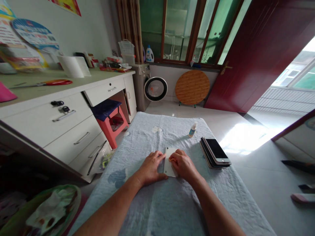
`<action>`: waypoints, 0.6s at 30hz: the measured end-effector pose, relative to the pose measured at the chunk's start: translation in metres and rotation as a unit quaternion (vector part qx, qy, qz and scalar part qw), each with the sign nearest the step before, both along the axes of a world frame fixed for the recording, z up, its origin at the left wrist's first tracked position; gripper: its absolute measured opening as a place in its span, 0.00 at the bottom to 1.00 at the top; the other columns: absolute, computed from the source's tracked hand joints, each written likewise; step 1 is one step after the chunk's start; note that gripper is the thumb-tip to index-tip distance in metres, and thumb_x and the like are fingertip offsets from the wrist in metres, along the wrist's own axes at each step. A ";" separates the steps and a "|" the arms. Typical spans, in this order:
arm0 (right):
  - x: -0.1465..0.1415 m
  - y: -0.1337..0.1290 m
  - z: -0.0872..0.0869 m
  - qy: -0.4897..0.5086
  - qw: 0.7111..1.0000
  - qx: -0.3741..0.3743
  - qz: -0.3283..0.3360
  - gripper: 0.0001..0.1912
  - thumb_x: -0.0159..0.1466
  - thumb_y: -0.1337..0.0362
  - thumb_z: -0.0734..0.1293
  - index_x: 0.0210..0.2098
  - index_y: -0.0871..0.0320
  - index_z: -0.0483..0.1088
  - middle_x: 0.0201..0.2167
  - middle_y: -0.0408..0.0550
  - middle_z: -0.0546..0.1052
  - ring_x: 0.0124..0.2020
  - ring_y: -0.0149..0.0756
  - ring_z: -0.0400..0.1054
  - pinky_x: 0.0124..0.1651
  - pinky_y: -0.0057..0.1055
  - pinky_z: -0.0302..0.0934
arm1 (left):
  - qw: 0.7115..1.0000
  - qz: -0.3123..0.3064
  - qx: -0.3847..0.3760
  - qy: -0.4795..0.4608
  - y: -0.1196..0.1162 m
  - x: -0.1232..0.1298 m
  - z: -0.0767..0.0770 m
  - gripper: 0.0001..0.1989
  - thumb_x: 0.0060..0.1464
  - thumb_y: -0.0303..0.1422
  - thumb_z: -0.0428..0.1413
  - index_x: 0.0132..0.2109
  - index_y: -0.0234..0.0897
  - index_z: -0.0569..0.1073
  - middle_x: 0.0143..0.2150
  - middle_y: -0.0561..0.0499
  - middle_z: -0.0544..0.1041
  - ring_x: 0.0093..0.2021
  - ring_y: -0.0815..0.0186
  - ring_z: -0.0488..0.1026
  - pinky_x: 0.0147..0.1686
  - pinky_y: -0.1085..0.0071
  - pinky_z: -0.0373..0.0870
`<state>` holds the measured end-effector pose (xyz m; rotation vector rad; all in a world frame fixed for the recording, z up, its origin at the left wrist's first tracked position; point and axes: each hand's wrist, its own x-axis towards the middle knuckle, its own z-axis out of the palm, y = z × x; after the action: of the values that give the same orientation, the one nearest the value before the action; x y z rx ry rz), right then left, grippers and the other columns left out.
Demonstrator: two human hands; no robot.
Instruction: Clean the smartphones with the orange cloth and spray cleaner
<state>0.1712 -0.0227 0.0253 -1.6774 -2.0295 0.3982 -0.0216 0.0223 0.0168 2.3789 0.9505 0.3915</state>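
Note:
A white phone lies back up on the cloth-covered table, between my two hands. My left hand holds its left edge, fingertips near the top and thumb at the lower corner. Over the phone's right side, my right hand has its fingers closed on a small orange-yellow piece, pressed to the back; most of that piece is hidden. Beyond to the right stands a small spray bottle. A stack of phones sits near the table's right edge, the top one with its dark screen up.
A white desk with drawers runs along the left, holding a paper roll and red-handled scissors. A red stool stands beside it. At the lower left is a green-rimmed basket. A washing machine has its door open.

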 end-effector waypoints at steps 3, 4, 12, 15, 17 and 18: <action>0.000 -0.001 0.000 0.000 1.000 -0.005 0.004 0.08 0.59 0.72 0.62 0.33 0.58 0.73 0.34 0.46 0.69 0.38 0.32 0.63 0.42 0.26 0.56 | 1.000 -0.005 -0.001 -0.003 0.001 0.000 0.000 0.43 0.38 0.50 0.66 0.61 0.43 0.62 0.55 0.44 0.65 0.54 0.52 0.64 0.56 0.57 0.61; -0.001 -0.002 0.001 -0.002 1.000 -0.011 0.009 0.08 0.58 0.73 0.62 0.33 0.58 0.72 0.34 0.46 0.69 0.38 0.32 0.63 0.41 0.26 0.55 | 1.000 -0.006 0.000 -0.005 0.001 0.000 0.001 0.43 0.39 0.50 0.65 0.61 0.42 0.63 0.55 0.44 0.65 0.54 0.52 0.64 0.56 0.57 0.61; -0.019 -0.010 0.007 -0.022 0.998 0.001 0.053 0.07 0.55 0.73 0.64 0.30 0.57 0.72 0.32 0.43 0.71 0.35 0.30 0.63 0.37 0.25 0.52 | 1.000 -0.025 -0.002 -0.019 0.001 -0.001 0.002 0.40 0.42 0.49 0.64 0.61 0.45 0.62 0.55 0.46 0.66 0.53 0.54 0.65 0.55 0.59 0.61; -0.020 -0.010 0.007 -0.017 0.999 -0.003 0.046 0.07 0.55 0.73 0.64 0.30 0.57 0.72 0.31 0.44 0.71 0.34 0.31 0.63 0.37 0.25 0.52 | 0.999 -0.021 -0.001 -0.027 0.001 -0.001 0.000 0.39 0.43 0.48 0.64 0.61 0.46 0.62 0.55 0.46 0.65 0.54 0.54 0.64 0.56 0.58 0.61; -0.020 -0.010 0.007 -0.016 0.999 -0.004 0.042 0.07 0.55 0.73 0.64 0.30 0.57 0.72 0.32 0.44 0.71 0.34 0.31 0.63 0.37 0.25 0.52 | 0.999 -0.019 -0.002 -0.030 0.002 -0.001 -0.001 0.39 0.43 0.48 0.64 0.61 0.46 0.62 0.55 0.46 0.65 0.54 0.54 0.64 0.56 0.58 0.60; -0.020 -0.010 0.007 -0.016 0.999 -0.004 0.043 0.07 0.54 0.73 0.64 0.31 0.57 0.72 0.32 0.44 0.71 0.34 0.31 0.63 0.37 0.25 0.52 | 0.999 -0.018 -0.003 -0.032 0.002 -0.001 -0.001 0.39 0.43 0.48 0.64 0.61 0.46 0.62 0.55 0.46 0.65 0.54 0.54 0.64 0.56 0.58 0.61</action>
<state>0.1516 -0.0328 0.0318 -1.6151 -2.1311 0.4104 -0.0227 0.0240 0.0156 2.3605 0.8778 0.4469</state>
